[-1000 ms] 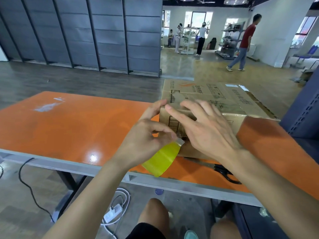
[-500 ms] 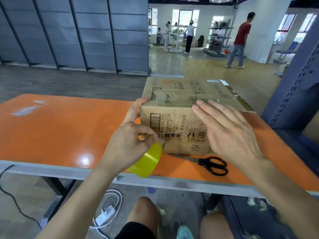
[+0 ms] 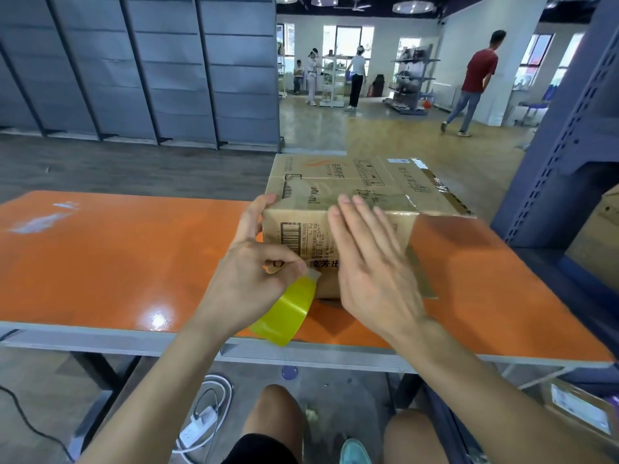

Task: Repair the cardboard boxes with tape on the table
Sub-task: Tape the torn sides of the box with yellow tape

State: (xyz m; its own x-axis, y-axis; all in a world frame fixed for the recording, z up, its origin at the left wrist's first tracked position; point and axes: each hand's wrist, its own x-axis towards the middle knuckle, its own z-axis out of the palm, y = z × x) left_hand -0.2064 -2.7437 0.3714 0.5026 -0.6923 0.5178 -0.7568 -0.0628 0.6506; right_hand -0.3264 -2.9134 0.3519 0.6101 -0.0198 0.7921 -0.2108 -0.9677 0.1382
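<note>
Cardboard box [image 3: 355,182] on the orange table [image 3: 100,262], right of the middle and reaching back to the far edge, printed near face turned toward the near edge, barcode at that face's left end. Glossy clear tape across the top flaps, wrinkled near the right side. Left hand [image 3: 248,272] clamped on a yellow tape roll [image 3: 288,313], thumb and curled fingers pinching it at its upper rim, one finger stretched straight up to touch the box's near-left top corner. Roll tilted, hanging just above the table's near edge, close beside the lower left of the box's near face. Right hand [image 3: 371,266] spread flat over that same face, fingers straight and side by side, tips up at the top edge, gripping nothing; pressing on the card or just off it, hard to say. Below the table, bare knees and a white cable with charger [image 3: 201,423] on the floor. Grey panelled wall [image 3: 134,61] behind on the left, blue metal rack [image 3: 569,145] at the right, a person in a red shirt [image 3: 479,75] walking far off.
</note>
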